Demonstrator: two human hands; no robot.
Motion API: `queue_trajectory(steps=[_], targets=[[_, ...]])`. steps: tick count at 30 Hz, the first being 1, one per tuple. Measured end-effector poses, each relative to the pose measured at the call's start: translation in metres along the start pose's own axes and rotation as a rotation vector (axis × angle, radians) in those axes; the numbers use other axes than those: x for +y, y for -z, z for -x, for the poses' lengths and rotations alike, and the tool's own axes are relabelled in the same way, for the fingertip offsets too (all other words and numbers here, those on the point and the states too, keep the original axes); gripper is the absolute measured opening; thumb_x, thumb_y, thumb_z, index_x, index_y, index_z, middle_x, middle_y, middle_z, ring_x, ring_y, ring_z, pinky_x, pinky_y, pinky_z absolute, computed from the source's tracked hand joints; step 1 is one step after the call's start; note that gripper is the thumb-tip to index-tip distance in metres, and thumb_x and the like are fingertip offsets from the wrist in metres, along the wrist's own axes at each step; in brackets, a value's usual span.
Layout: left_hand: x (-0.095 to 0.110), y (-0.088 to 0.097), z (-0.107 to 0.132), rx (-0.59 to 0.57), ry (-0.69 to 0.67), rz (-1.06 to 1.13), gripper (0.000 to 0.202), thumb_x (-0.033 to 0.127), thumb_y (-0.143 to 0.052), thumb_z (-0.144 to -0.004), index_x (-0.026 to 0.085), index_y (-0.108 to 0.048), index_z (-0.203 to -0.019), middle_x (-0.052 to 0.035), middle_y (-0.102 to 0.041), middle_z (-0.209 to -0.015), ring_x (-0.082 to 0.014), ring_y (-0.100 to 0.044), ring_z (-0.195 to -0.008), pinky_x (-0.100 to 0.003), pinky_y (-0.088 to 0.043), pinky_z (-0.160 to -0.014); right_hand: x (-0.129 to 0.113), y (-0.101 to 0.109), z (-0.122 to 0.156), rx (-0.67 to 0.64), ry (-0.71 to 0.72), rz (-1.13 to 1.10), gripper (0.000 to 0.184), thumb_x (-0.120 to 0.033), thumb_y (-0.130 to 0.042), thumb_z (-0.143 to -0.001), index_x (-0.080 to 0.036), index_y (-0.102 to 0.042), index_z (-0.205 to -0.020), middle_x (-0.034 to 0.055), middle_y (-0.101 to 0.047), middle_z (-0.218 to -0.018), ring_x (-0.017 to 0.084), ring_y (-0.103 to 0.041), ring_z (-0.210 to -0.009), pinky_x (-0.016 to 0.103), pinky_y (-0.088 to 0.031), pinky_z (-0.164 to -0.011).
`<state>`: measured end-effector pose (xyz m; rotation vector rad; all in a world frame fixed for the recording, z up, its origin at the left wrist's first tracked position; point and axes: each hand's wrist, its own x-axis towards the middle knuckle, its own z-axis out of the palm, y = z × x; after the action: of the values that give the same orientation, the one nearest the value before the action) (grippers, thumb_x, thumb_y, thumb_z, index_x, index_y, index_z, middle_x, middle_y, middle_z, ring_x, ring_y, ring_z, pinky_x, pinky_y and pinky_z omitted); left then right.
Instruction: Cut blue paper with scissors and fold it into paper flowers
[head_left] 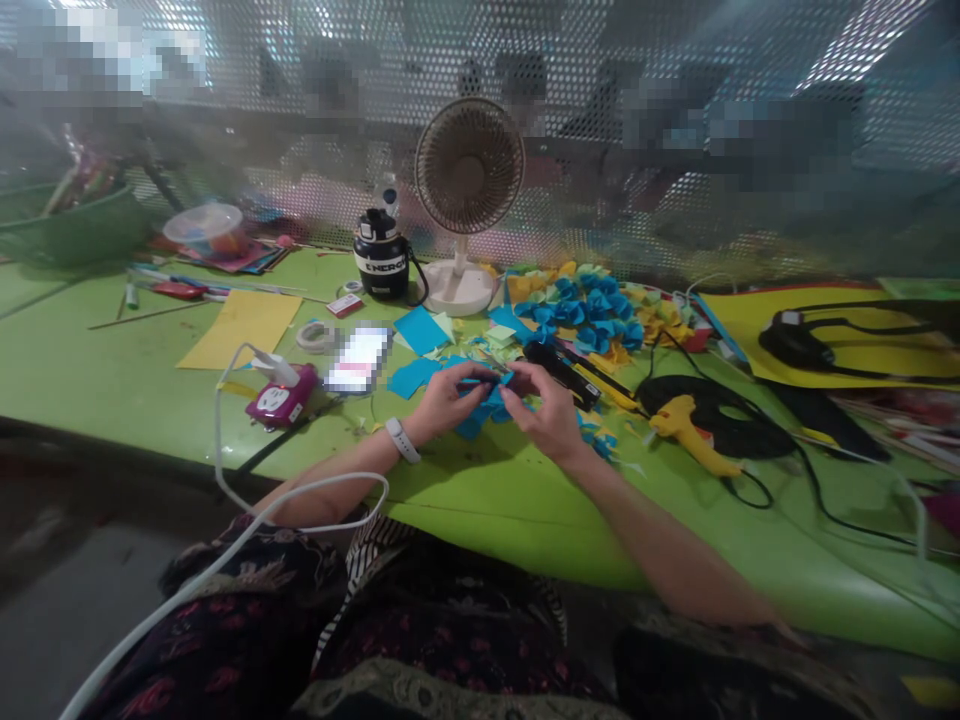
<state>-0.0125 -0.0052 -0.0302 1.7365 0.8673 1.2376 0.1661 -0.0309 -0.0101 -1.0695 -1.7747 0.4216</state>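
Observation:
My left hand [448, 398] and my right hand [546, 408] meet over the green table [112, 360], both pinching a piece of blue paper [487, 400] between the fingertips. A white band sits on my left wrist. More blue paper squares [420, 330] lie just beyond my hands. A heap of folded blue and yellow paper flowers [592, 305] lies behind my right hand.
A yellow glue gun [686, 425] with black cord lies right of my hands. A small fan [466, 190] and a black jug [381, 258] stand behind. A pink power adapter [281, 398] with white cable, a phone, tape roll [315, 335] and yellow sheet [240, 325] lie left.

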Motion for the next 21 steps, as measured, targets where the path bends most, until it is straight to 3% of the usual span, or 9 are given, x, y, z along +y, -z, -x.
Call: queue_trajectory(steps=[3, 10, 21], targets=[[0.000, 0.000, -0.001, 0.016, 0.044, 0.042, 0.024, 0.032, -0.067, -0.084, 0.014, -0.073, -0.099, -0.0100, -0.074, -0.097, -0.0183, -0.069, -0.088, -0.030, -0.058, -0.080, 0.002, 0.003, 0.000, -0.002, -0.054, -0.059, 0.035, -0.035, -0.059, -0.087, -0.020, -0.060, -0.118, 0.0064, -0.072, -0.091, 0.020, -0.069, -0.077, 0.037, -0.059, -0.074], [0.002, 0.001, 0.000, 0.041, -0.005, -0.004, 0.023, 0.029, -0.064, -0.086, 0.015, -0.073, -0.102, -0.0106, -0.074, -0.102, -0.0195, -0.070, -0.093, -0.031, -0.059, -0.081, 0.011, 0.002, -0.002, 0.004, -0.174, -0.218, 0.037, -0.038, -0.061, -0.086, -0.020, -0.060, -0.119, 0.0060, -0.072, -0.092, 0.019, -0.068, -0.074, 0.035, -0.058, -0.071], [0.001, 0.000, 0.001, 0.044, -0.073, -0.037, 0.022, 0.027, -0.062, -0.087, 0.015, -0.073, -0.103, -0.0108, -0.074, -0.103, -0.0201, -0.070, -0.097, -0.034, -0.060, -0.086, 0.012, 0.002, -0.002, -0.007, -0.186, -0.206, 0.038, -0.039, -0.061, -0.085, -0.020, -0.061, -0.118, 0.0057, -0.069, -0.089, 0.018, -0.066, -0.073, 0.036, -0.058, -0.071]])
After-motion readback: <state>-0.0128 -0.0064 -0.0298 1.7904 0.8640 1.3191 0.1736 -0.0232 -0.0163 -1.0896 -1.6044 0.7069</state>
